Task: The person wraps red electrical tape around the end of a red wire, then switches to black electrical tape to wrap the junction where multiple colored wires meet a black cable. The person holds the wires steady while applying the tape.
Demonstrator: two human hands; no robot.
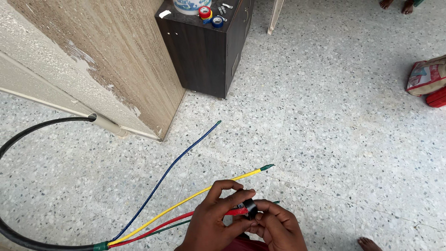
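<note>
**A:** What is in the hands, near the bottom edge of the view?

**B:** A roll of black insulating tape [250, 208], pressed against the end of a red wire [186, 218]. The right hand [277, 227] is curled closed around the roll; the left hand [214, 218] is closed too, thumb and fingers pinching the red wire just left of the tape.

**A:** How would the two handle?

**B:** By the look of them, the roll is light and rigid, best gripped by its rim so the sticky tail stays free. The wire looks springy and fairly stiff, likely to flick back if released; holding it close to the end being wrapped, as the left hand does, seems the firmest grip.

**A:** And around them?

**B:** Four wires fan out from a thick black cable [28, 239] at the near left: the red one, a yellow wire [186, 201] with a green-taped tip, a long blue wire [172, 167] running far, and a green wire [172, 227] mostly hidden beneath the hands. The cable curves up to a grey conduit [109, 125] at the foot of the wall.

**A:** Farther off?

**B:** A dark wooden cabinet [204, 51] carrying coloured tape rolls [206, 14], and other people's bare feet [395, 4] at the far right on the speckled floor [325, 116].
</note>
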